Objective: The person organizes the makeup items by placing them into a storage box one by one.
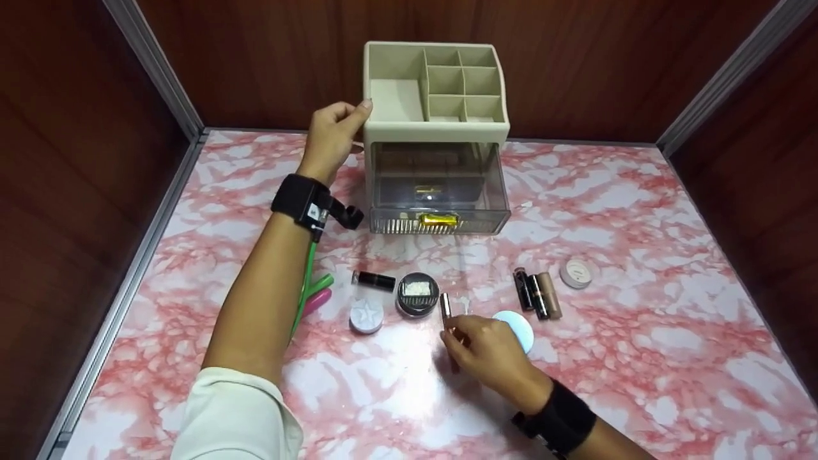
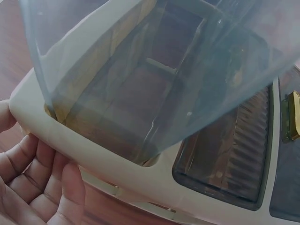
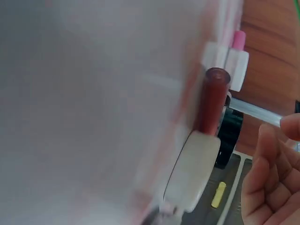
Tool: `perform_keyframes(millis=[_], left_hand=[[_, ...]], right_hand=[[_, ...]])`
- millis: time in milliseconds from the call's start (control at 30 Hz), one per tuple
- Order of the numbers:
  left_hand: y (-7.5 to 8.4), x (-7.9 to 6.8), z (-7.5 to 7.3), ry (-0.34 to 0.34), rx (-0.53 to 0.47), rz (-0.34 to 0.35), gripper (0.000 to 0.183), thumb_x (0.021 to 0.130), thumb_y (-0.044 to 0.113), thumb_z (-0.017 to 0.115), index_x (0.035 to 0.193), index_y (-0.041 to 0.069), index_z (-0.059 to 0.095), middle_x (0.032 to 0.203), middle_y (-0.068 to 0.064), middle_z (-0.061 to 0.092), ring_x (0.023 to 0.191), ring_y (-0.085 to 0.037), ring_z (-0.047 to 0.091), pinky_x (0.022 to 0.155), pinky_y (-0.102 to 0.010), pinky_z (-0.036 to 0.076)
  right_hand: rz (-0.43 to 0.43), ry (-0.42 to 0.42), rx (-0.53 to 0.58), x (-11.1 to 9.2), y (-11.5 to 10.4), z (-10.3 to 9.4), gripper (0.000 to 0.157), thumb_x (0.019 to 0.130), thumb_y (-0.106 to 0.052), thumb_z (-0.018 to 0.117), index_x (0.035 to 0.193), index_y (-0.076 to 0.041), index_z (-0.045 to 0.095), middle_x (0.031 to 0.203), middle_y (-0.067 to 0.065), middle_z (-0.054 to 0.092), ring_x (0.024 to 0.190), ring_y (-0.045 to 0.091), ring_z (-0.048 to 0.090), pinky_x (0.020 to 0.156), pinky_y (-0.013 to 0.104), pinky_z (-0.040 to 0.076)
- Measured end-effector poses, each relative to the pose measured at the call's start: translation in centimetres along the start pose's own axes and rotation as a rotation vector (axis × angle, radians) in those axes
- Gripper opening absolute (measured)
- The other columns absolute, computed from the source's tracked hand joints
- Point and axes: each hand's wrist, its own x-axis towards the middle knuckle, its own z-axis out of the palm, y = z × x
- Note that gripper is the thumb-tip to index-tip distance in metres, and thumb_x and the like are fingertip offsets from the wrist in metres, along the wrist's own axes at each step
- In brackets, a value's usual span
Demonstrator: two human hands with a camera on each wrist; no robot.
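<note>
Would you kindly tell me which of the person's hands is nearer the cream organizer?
Left: the left hand holds the cream organizer at its left side; the right hand is apart from it, over the table in front.

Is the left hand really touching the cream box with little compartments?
Touching. The head view shows it: the left hand has its thumb right on the left edge of the cream box.

legible text: none | white round container [image 1: 576, 273]: print too small
</note>
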Motion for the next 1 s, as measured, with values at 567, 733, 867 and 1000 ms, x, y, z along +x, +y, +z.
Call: perform_keyframes(millis=[567, 733, 867, 1000], left_hand=[[0.0, 0.5, 0.5, -0.003, -0.030, -0.014, 0.039, 0.076, 0.044, 0.066, 0.078, 0.005, 0.059, 0.080, -0.010, 0.059, 0.074, -0.026, 0.058, 0.065, -0.037, 0.047], [-0.1, 0.4, 0.3, 0.001, -0.028, -0.022, 0.040, 0.076, 0.044, 0.066, 0.078, 0.005, 0.060, 0.079, -0.009, 0.059, 0.070, -0.023, 0.059, 0.061, -0.034, 0.048], [-0.2, 0.3, 0.2, -0.004, -0.038, -0.018, 0.040, 0.076, 0.044, 0.066, 0.078, 0.005, 0.060, 0.079, -0.010, 0.060, 0.071, -0.026, 0.059, 0.067, -0.041, 0.048], [-0.3, 0.1, -0.1, -0.002, -0.060, -0.019, 0.040, 0.076, 0.043, 0.066, 0.077, 0.004, 0.060, 0.079, -0.010, 0.060, 0.075, -0.030, 0.058, 0.070, -0.045, 0.046]], right_hand=[[-0.023, -0.070, -0.165, -4.0, 5.6, -4.3, 0.058, 0.068, -0.032, 0.075, 0.117, -0.006, 0.056, 0.115, 0.014, 0.053, 0.105, 0.032, 0.047, 0.090, 0.047, 0.035], [0.034, -0.159, -0.202, -4.2, 6.5, -4.2, 0.073, 0.066, -0.044, 0.074, 0.124, -0.006, 0.049, 0.121, 0.020, 0.048, 0.109, 0.038, 0.044, 0.093, 0.051, 0.031], [0.057, -0.204, -0.227, -4.2, 6.9, -4.0, 0.076, 0.065, -0.049, 0.072, 0.124, -0.006, 0.049, 0.119, 0.018, 0.050, 0.109, 0.036, 0.044, 0.093, 0.049, 0.030], [0.058, -0.222, -0.237, -4.4, 7.0, -3.9, 0.076, 0.065, -0.049, 0.073, 0.124, -0.007, 0.050, 0.118, 0.016, 0.051, 0.109, 0.032, 0.044, 0.094, 0.049, 0.031]])
